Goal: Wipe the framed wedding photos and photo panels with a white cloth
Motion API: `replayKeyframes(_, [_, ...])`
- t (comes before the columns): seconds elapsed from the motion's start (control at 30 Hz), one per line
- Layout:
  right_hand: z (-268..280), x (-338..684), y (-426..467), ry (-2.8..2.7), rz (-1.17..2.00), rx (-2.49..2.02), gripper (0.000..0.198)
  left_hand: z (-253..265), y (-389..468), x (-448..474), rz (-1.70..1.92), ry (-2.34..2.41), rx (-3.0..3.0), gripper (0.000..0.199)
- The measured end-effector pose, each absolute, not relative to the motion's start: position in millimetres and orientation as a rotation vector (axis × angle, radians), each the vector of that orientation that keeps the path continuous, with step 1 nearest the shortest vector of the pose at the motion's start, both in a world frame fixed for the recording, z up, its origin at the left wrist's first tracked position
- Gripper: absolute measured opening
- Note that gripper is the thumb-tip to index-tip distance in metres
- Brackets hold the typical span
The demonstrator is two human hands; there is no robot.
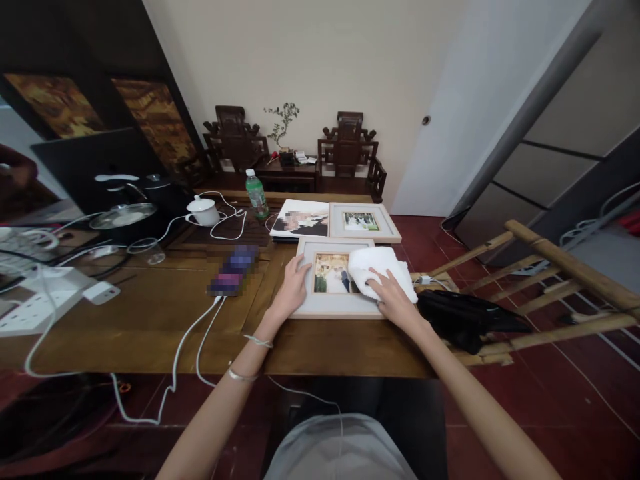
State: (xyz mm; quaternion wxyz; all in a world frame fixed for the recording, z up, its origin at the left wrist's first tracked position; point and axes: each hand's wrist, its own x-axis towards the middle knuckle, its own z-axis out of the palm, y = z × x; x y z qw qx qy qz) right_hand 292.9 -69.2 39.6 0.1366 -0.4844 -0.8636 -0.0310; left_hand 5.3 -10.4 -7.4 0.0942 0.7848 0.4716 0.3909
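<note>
A wooden picture frame [345, 311] with a pale mat and a small group photo [330, 275] lies flat near the table's front edge. My left hand [294, 283] holds its left side, fingers over the border. Under my right hand [390, 297] is a white cloth [383, 262], bunched and pressed on the frame's right half; the fingers grip it and it hides part of the photo. Behind lies a second framed photo [387, 220], touching or close to the first. To its left rests a stack topped by a large portrait print [300, 219].
A phone [233, 270] on a charging cable lies left of the frame. Further left are a power strip [45, 300], a lidded white cup [203, 211] and a pot [123, 220]. A green bottle [256, 193] stands behind. A black bag [460, 317] sits at the right.
</note>
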Motion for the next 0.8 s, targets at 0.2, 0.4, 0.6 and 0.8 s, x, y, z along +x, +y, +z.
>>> replayKeyframes(0.2, [59.6, 279.6, -42.9, -2.321, -0.323, -1.339, 0.056, -6.7, -12.2, 4.5, 1.087, 1.312, 2.327, 0.042])
replayKeyframes(0.4, [68.2, 202.5, 12.5, -2.584, -0.396, -1.003, 0.031, 2.4, -13.5, 5.1, 1.077, 1.262, 2.348, 0.046])
replayKeyframes(0.6, [58.6, 161.3, 40.3, -2.706, -0.253, -1.191, 0.033, 4.8, -12.0, 1.8, 1.074, 1.276, 2.354, 0.05])
replayKeyframes(0.8, [59.8, 182.2, 41.1, -2.688, -0.331, -1.344, 0.03, -3.5, -8.8, -1.3, 1.136, 1.216, 2.333, 0.048])
